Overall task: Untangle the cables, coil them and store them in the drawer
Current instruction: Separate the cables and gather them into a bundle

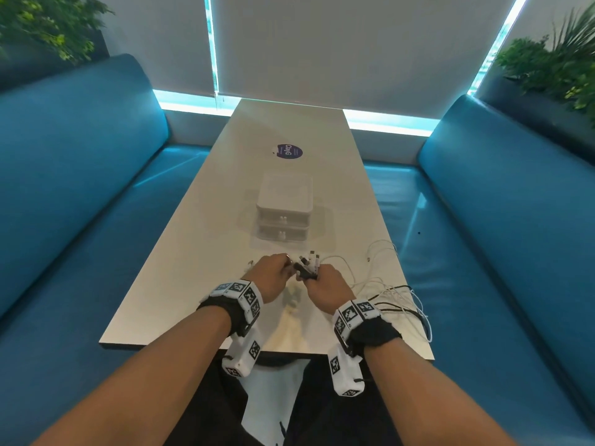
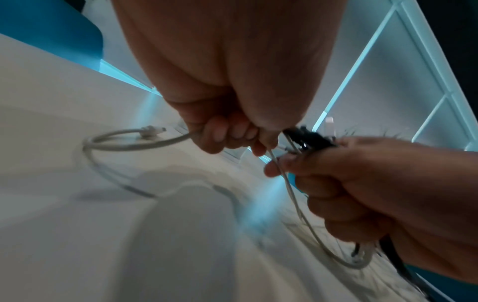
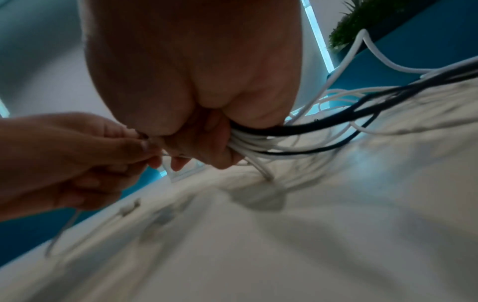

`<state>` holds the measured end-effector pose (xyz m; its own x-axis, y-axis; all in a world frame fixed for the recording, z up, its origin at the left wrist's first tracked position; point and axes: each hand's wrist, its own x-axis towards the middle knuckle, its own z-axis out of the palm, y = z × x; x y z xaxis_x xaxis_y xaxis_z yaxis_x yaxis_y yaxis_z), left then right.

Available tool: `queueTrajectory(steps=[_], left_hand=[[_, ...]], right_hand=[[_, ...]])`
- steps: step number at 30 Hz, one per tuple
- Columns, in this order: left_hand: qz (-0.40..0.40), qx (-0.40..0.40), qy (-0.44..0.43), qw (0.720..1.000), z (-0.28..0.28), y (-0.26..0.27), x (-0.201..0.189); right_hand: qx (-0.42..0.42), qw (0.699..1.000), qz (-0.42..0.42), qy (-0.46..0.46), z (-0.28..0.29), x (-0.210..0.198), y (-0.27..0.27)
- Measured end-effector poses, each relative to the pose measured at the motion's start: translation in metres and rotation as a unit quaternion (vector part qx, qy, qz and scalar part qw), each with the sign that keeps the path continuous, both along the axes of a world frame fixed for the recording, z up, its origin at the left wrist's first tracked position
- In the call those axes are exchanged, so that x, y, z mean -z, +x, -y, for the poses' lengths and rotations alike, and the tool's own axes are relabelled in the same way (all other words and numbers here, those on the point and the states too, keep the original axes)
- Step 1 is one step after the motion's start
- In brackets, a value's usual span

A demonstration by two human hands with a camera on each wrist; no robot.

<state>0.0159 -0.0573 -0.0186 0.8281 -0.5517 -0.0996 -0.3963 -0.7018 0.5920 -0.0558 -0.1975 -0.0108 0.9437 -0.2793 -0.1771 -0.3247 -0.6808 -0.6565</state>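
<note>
My right hand (image 1: 323, 280) grips a bundle of white and black cables (image 3: 261, 141) in its fist, and their plug ends (image 1: 308, 263) stick up above the fingers. The cables' loose lengths (image 1: 394, 296) trail off to the right across the table and over its edge. My left hand (image 1: 275, 270) sits just left of the bundle, its fingers curled round one white cable (image 2: 134, 144). That cable loops out to the left and ends in a white plug (image 2: 152, 130) lying on the table. The white two-drawer unit (image 1: 285, 207) stands behind the hands with both drawers shut.
The long pale table (image 1: 180, 284) runs away from me between two blue benches (image 1: 80, 204). A round purple sticker (image 1: 286, 151) lies beyond the drawer unit. Plants (image 1: 560, 69) stand in the far corners, with blinds behind them.
</note>
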Motion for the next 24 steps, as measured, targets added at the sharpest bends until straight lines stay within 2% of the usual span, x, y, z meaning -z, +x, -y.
queueTrajectory(steps=[3,6,10,13,17,20,24], left_hand=[[-0.006,0.013,0.021,1.0,-0.012,0.004,-0.002],[-0.003,0.019,0.068,0.997,-0.031,0.012,-0.003],[0.077,0.012,0.137,0.987,-0.043,0.017,-0.007],[0.074,0.019,0.127,0.989,-0.028,0.007,-0.008],[0.065,0.026,0.076,0.995,0.002,-0.005,-0.003],[0.032,0.017,0.024,0.999,0.01,-0.006,-0.003],[0.016,0.019,0.002,1.0,0.002,-0.005,-0.002]], right_hand=[[-0.024,0.996,-0.02,-0.079,0.001,0.006,-0.003],[0.039,0.992,-0.036,-0.119,0.019,0.013,-0.006],[0.095,0.984,-0.043,-0.144,0.032,0.009,-0.007],[0.079,0.988,-0.004,-0.135,0.023,0.003,-0.001],[-0.022,0.991,0.016,-0.132,0.005,-0.003,0.002],[-0.029,0.992,0.018,-0.118,0.001,-0.002,0.001],[-0.043,0.993,0.015,-0.108,0.006,0.004,-0.002]])
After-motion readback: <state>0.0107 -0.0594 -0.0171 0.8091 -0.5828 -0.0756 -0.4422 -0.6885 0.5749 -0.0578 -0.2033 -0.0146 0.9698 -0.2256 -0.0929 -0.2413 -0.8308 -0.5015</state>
